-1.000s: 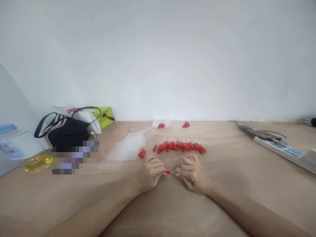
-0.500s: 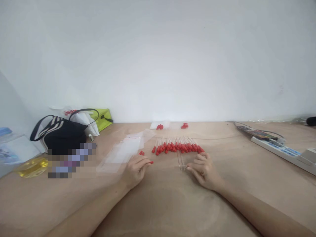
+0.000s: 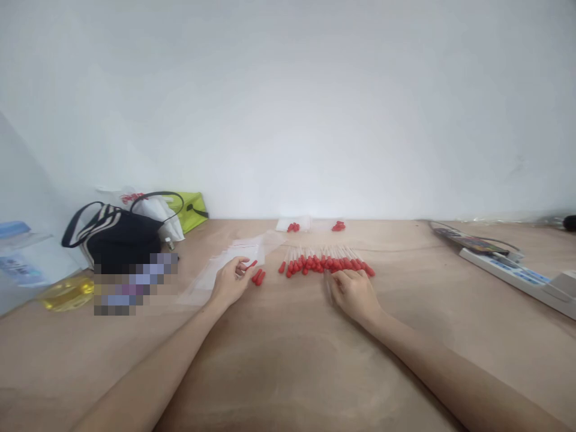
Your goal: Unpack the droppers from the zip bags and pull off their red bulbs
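Note:
My left hand pinches a small red rubber-like piece between thumb and fingers. Just below it, a few matching red pieces lie on the table. To the right is a row of thin clear sticks with red bulb-like ends, the red ends toward me. My right hand is closed at the near side of this row, its fingertips at a thin clear tube. The curled fingers partly hide the tube and some red ends.
Clear zip bags lie fanned out beyond my left hand. Two small red piles sit near the wall, one by a white sheet. A black bag and a yellow liquid pack stand left; a power strip lies right.
My left hand has moved left and away from me, carrying the red piece toward the loose ones. My right hand has shifted left and closer to the row of red ends.

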`<state>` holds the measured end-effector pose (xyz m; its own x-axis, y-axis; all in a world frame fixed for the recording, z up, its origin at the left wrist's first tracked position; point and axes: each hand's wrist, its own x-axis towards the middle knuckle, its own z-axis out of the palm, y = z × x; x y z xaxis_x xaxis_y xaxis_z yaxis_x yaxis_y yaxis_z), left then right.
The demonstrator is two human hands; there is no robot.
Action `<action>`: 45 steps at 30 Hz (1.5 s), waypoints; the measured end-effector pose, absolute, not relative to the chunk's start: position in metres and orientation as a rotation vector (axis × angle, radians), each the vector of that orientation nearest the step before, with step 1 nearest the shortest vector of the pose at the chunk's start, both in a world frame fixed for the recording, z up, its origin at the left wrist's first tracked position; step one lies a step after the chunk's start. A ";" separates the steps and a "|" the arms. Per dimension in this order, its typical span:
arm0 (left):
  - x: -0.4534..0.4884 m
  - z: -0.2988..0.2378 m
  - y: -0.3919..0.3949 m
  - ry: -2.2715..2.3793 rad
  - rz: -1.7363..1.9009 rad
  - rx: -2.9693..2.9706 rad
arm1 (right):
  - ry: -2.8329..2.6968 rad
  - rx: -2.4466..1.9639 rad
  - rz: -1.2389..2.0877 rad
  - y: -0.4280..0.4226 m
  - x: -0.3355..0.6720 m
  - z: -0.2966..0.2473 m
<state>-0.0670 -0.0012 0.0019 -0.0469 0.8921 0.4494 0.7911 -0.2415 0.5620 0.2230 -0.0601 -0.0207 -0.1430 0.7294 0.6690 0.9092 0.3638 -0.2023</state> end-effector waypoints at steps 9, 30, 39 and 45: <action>-0.064 -0.005 -0.003 1.772 0.966 2.101 | -1.995 -1.491 -0.375 -0.065 0.213 -0.022; 0.009 0.029 0.020 2.106 0.333 2.315 | -1.899 -1.376 -0.219 -0.080 0.234 -0.027; 0.010 0.033 0.019 2.142 0.371 2.402 | -1.878 -1.356 -0.194 -0.074 0.233 -0.027; -0.011 0.027 -0.020 1.796 0.601 2.809 | -1.922 -1.163 -0.150 -0.073 0.233 -0.028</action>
<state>-0.0113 -0.0202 0.0272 0.3845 0.8225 0.4190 0.9090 -0.4164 -0.0168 0.2334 -0.0734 -0.0281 -0.1941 0.6666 0.7196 0.7704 0.5578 -0.3089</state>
